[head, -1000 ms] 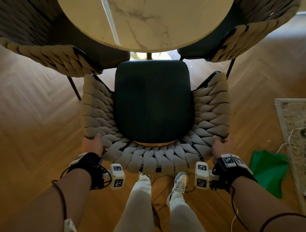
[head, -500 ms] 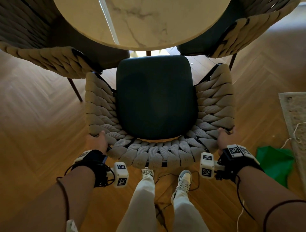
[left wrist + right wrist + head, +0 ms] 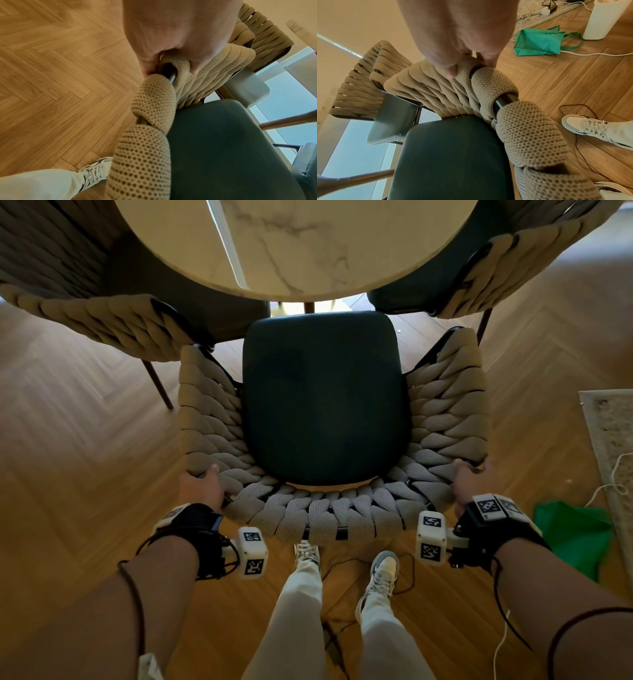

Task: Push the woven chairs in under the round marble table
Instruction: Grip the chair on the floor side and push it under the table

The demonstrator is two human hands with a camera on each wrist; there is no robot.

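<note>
Woven chair (image 3: 329, 508) sits at your 12 o'clock, its seat front just short of the table (image 3: 294, 244); your left hand (image 3: 200, 486) and right hand (image 3: 471, 486) each grip its back rim

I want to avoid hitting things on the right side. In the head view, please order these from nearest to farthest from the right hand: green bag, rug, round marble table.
From the right hand:
1. Green bag, on the floor just to its right.
2. Rug, farther right at the picture's edge.
3. Round marble table, ahead, beyond the chair seat.
</note>
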